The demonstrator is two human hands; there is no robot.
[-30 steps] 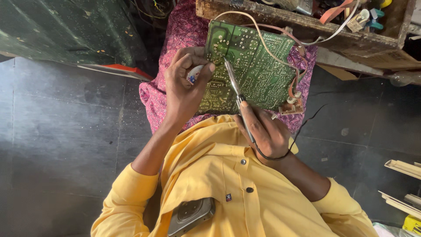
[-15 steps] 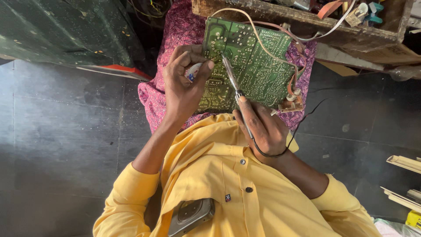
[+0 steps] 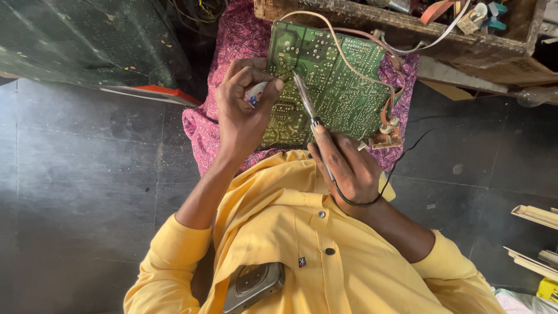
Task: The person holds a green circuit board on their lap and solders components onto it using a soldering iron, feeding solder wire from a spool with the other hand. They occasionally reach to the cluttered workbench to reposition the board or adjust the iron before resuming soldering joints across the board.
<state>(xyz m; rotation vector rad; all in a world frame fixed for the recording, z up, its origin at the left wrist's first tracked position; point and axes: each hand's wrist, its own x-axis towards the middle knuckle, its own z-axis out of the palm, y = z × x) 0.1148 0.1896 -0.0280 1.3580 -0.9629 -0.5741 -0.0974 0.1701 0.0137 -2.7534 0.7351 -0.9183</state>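
The person wears a yellow button-front shirt [image 3: 302,244] with long sleeves pushed up above the elbows. Dark round buttons run down its placket below the right hand [image 3: 346,168]. Both forearms are bare behind the left hand [image 3: 244,113] and the right.

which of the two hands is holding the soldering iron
The right hand holds the soldering iron, its tip on the green circuit board. The left hand instead pinches a small white object in its fingers.

Open dark floor [image 3: 87,192] left of the circuit board [image 3: 337,87], wooden crate [image 3: 407,23] and wires [image 3: 372,64] crowding its far edge.
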